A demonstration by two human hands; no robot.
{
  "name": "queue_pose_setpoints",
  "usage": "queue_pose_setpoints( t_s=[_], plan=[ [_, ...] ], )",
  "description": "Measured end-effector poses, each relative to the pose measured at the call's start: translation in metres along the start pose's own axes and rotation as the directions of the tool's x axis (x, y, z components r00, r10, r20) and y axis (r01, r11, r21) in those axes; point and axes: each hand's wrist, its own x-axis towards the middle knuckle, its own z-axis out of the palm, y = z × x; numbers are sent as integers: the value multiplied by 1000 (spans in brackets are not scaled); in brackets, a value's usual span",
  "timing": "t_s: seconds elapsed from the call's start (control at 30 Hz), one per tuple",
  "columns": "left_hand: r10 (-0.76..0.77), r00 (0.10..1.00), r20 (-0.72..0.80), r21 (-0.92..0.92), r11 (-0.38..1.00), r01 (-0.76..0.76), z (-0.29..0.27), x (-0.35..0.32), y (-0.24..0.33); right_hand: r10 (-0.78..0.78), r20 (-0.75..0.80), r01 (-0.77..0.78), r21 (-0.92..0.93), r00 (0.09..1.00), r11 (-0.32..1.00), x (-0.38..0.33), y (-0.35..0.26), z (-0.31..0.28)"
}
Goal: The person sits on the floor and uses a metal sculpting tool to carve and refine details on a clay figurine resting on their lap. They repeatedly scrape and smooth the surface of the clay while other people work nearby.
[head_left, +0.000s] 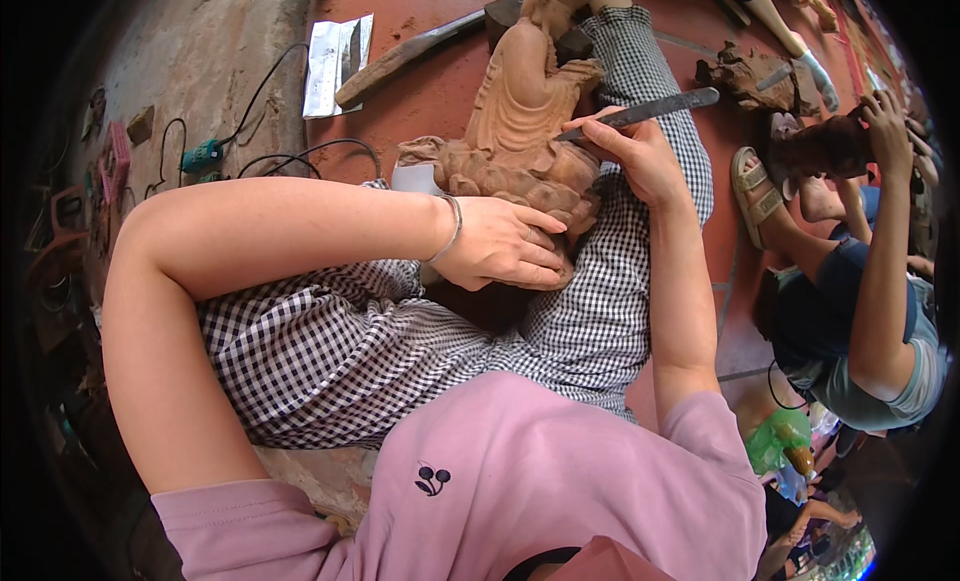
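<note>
Seated carver working a wooden seated-figure statue that rests across the lap on checked trousers: the left hand lies spread and clamped over the carved base, while the right hand is closed around a long flat metal rasp whose tip meets the figure's side. Good practice, in my judgement, is short, light strokes with the base pinned firmly against the thigh. Count: one statue, one rasp, two working hands; one co-worker sits beside, handling a darker carving.
</note>
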Motion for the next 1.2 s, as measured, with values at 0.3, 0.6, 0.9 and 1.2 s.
queue_pose_setpoints(
  t_s=[0.3, 0.6, 0.9, 1.2],
  plan=[
    [10, 1000, -22, -7, 1000, -10, 2, 0, -1, -66, -31, 62, -119, 997, 991, 1, -2, 1],
    [12, 999, -30, -8, 1000, -12, 3, 0, -1, -52, 38, 56, -119, 998, 991, 4, -6, -4],
    [0, 1000, -14, -16, 1000, 0, 1, 0, 0, -114, 101, 131, -183, 988, 974, 5, -7, -6],
    [7, 1000, 0, -11, 1000, -7, 0, 0, 0, -121, 94, 138, -203, 988, 969, 2, -6, -5]
  ],
)
